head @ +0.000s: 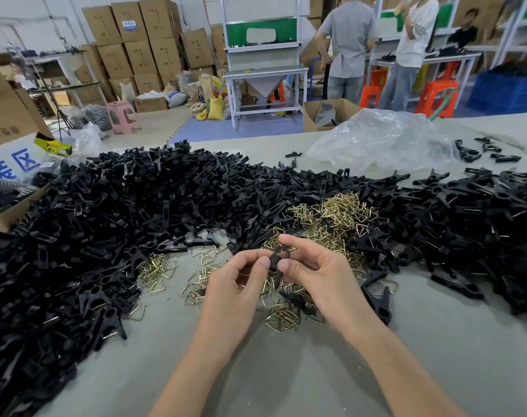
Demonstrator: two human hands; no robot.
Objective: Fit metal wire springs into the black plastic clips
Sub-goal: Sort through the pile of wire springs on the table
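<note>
1. Across the grey worktop (286, 371) spreads a broad heap of black plastic clips (90, 221), reaching from the left edge to the right. Brass-coloured wire springs (337, 215) are piled at its middle and scattered toward the near side.
2. Behind it is a storeroom with stacked cardboard boxes (135, 43), a white-framed bench (265, 73), a pink stool (122, 115), orange stools (436, 97) and two people standing.
3. An open carton (328, 112) just past the far edge holds dark grey material. A blue crate (506, 91) at the right is heaped with black parts. A crumpled clear plastic bag (382, 139) lies on the worktop; its contents are unclear.
4. The left hand (235, 284) and right hand (319, 272) meet above the scattered springs. Each grip is closed, thumb and fingertips pinching one black clip (276, 260) between them.
</note>
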